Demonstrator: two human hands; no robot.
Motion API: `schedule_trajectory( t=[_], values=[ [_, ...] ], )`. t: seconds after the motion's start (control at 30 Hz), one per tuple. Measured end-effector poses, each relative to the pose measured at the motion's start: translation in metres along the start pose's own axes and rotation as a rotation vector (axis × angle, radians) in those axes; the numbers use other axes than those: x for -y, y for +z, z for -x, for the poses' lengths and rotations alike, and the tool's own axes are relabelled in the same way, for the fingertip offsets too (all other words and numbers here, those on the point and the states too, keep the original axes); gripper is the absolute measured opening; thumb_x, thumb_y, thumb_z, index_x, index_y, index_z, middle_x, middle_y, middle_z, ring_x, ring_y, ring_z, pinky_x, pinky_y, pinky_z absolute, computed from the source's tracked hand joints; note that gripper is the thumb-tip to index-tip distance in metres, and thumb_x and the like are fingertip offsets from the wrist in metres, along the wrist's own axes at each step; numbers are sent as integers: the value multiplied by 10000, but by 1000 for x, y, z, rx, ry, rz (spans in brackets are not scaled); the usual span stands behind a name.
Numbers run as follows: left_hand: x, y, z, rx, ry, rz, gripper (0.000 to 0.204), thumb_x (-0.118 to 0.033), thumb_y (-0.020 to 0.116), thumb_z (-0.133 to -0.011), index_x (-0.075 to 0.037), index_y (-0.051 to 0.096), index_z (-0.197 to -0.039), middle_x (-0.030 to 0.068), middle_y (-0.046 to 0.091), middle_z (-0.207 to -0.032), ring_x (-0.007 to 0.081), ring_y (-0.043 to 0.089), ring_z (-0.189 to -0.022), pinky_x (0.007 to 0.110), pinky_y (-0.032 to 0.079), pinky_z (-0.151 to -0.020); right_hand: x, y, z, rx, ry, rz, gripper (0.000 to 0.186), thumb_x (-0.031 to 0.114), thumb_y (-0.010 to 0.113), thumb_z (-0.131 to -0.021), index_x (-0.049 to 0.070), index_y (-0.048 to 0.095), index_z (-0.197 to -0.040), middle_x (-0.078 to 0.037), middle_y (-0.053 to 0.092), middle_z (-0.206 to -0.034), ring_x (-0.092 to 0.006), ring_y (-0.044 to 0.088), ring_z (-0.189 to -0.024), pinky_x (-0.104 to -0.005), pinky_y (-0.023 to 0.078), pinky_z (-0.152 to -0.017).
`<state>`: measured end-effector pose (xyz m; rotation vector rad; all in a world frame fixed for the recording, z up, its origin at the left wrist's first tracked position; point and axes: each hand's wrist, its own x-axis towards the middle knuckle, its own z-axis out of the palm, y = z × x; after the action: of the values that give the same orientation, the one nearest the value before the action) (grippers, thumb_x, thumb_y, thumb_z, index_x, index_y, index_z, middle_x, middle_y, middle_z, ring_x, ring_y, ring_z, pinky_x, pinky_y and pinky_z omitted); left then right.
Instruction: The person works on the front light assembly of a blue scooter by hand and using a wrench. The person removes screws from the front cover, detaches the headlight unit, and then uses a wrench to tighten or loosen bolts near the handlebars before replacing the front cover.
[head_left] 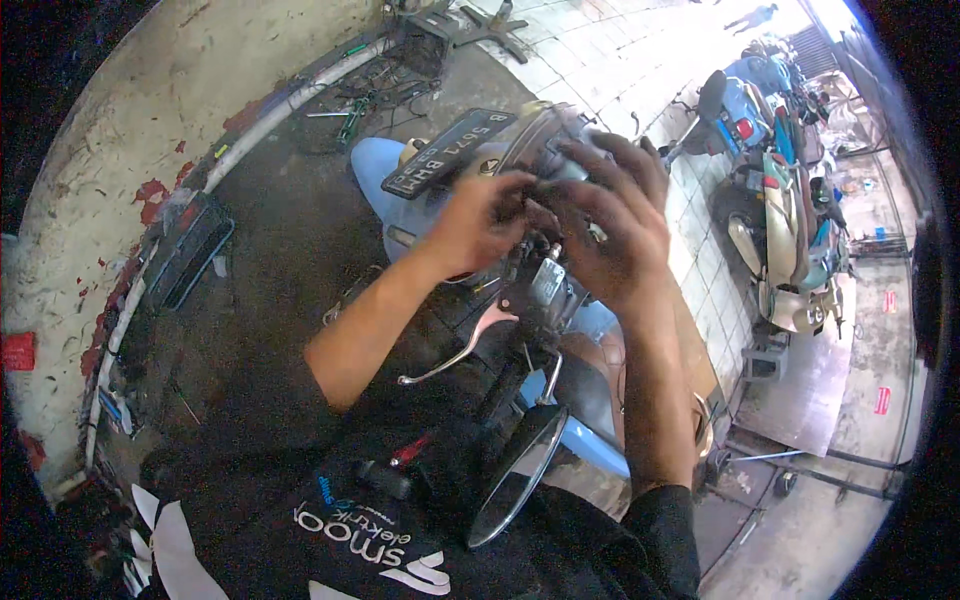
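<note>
My left hand [485, 220] has its fingers curled in a pinch at the blue scooter's handlebar area, on something dark I cannot make out. My right hand [615, 220] is over the same area, blurred, fingers bent and apart, forefinger near my left hand. Below them are a silver master cylinder [550, 280] and a brake lever [450, 355]. Beyond stand the front body [375, 175] and a dark number plate [440, 155]. A round mirror [515, 480] is close to my body.
Parked scooters [780, 225] line the right side, beside a metal sheet [800, 390]. A wall [110, 120] with a white pipe runs along the left. Tools [350, 120] and a metal stand [495, 30] lie beyond the scooter. A distant person [750, 18] is at the top.
</note>
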<state>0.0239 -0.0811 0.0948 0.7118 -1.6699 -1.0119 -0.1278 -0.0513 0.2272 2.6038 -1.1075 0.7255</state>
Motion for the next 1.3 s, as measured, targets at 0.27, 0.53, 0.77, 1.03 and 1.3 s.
schedule_trajectory(
  t=[0.27, 0.53, 0.77, 1.03, 1.3],
  values=[
    [-9, -35, -38, -247, -395, -108, 466, -256, 806, -758, 51, 616, -1053, 116, 691, -908, 196, 668, -877, 332, 538, -744, -4, 25, 102, -253, 984, -474, 235, 101, 750, -803, -17, 646, -978, -101, 692, -905, -122, 642, -808, -260, 506, -743],
    [28, -48, 50, 118, -903, -128, 468, -406, 682, -833, 37, 669, -986, 108, 698, -936, 237, 661, -832, 388, 515, -762, 32, 41, 193, -342, 1329, -681, 200, 70, 688, -834, -47, 635, -987, -88, 670, -890, -160, 631, -844, -278, 490, -777],
    [34, 28, 96, 189, -1073, 1051, 301, -250, 552, -908, -18, 659, -1067, 115, 682, -1044, 219, 642, -935, 352, 498, -855, 41, 49, 202, -361, 1414, -719, 264, 132, 669, -846, -64, 623, -1016, -106, 664, -902, -181, 618, -827, -285, 479, -786],
    [27, 40, 90, 199, -1089, 1481, 358, -289, 494, -912, -28, 625, -1120, 130, 680, -1046, 270, 648, -956, 411, 499, -926, 37, 38, 143, -415, 1257, -617, 223, 132, 705, -845, -19, 652, -1001, -76, 667, -888, -146, 604, -758, -272, 485, -700],
    [42, 49, 103, -17, -1238, 1573, 357, -278, 457, -937, -31, 590, -1158, 148, 652, -1124, 283, 633, -1015, 419, 488, -945, 29, 49, 28, 203, 533, -160, 326, 181, 687, -803, 78, 658, -1111, -161, 682, -939, -311, 681, -836, -384, 541, -720]
  ],
)
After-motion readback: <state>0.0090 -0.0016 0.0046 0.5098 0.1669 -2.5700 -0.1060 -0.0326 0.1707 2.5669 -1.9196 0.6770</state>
